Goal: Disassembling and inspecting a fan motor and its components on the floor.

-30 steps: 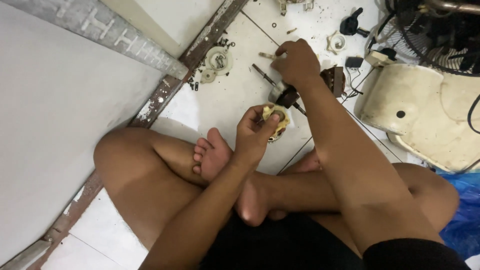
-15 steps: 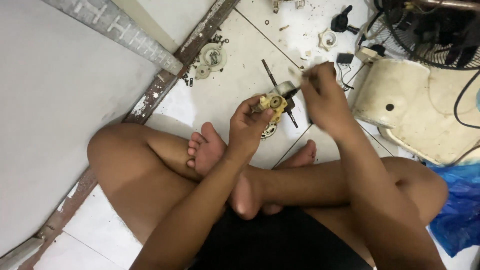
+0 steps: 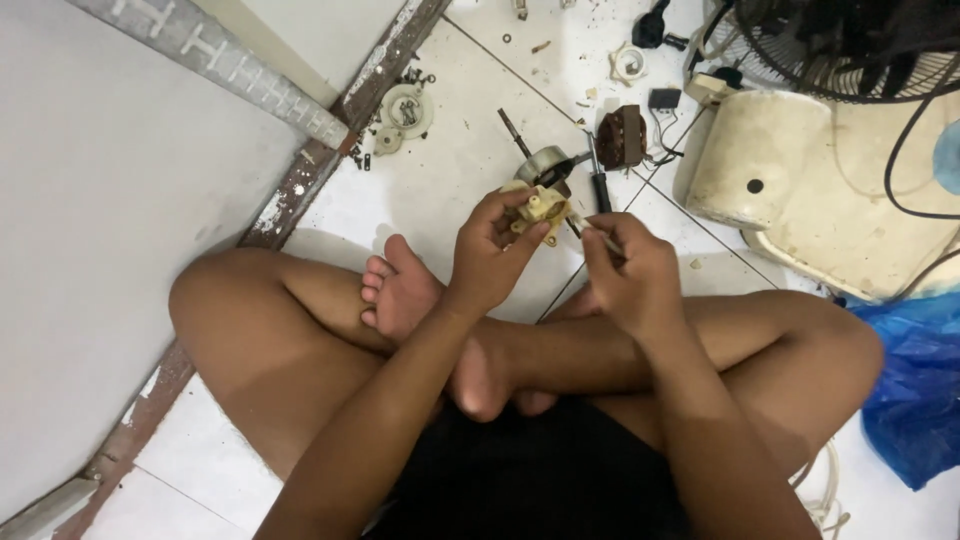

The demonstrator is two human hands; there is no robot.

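Note:
I sit cross-legged on a white tiled floor. My left hand (image 3: 492, 252) grips a small cream-yellow plastic part (image 3: 541, 210) above my feet. My right hand (image 3: 630, 272) pinches a thin pale rod-like piece (image 3: 592, 231) whose tip reaches towards that plastic part. The two hands are close together, nearly touching. What lies between the rod's tip and the part is too small to tell.
On the tiles beyond my hands lie a round metal motor piece (image 3: 547, 165), a black-handled screwdriver (image 3: 600, 184), a brown coil block (image 3: 622, 137), plastic gears (image 3: 405, 109) and loose screws. A cream fan base (image 3: 760, 160) and fan grille (image 3: 830, 45) stand at right, a blue bag (image 3: 915, 390) lower right.
My right hand came back from the floor towards my lap and now holds the thin rod at the plastic part. My left hand lifted the part slightly nearer.

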